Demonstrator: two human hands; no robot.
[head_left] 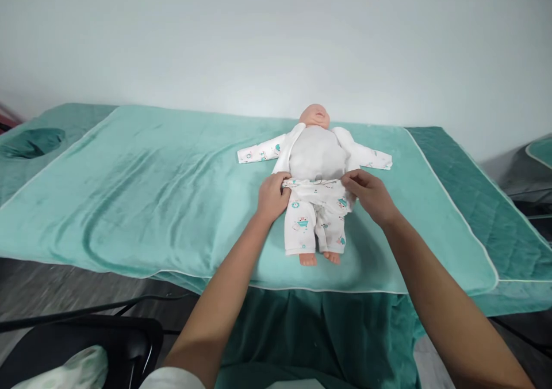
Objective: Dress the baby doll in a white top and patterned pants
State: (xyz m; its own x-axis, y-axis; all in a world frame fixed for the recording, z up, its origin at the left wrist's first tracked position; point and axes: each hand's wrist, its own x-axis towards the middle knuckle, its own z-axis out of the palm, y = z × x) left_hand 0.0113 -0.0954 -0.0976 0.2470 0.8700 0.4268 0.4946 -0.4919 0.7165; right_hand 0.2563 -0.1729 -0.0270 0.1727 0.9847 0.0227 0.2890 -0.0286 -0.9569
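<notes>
The left hand [273, 196] is mostly closed, its thumb and fingers gripping the waistband at the left side of a pair of small printed trousers [302, 225]. The right hand [368, 193] pinches the other end of that waistband between thumb and fingertips, the remaining fingers loosely curled. Between the two hands the waistband runs across the lower belly of a baby doll [319, 150], with some cloth bunched on the right. The doll lies on its back, head away from the person and bare feet [307, 259] towards them, poking out of the trouser legs. A white printed jacket [263, 151] hangs open over its shoulders, the sleeves spread to both sides and the pale grey torso showing between the front edges. Beneath the doll is a light green sheet [172, 176] with white piping, spread over a darker green padded bed [478, 205]. Behind the bed rises a pale wall [259, 44]. At the lower left, a patterned cloth [81, 369] rests on a black chair [86, 337]
</notes>
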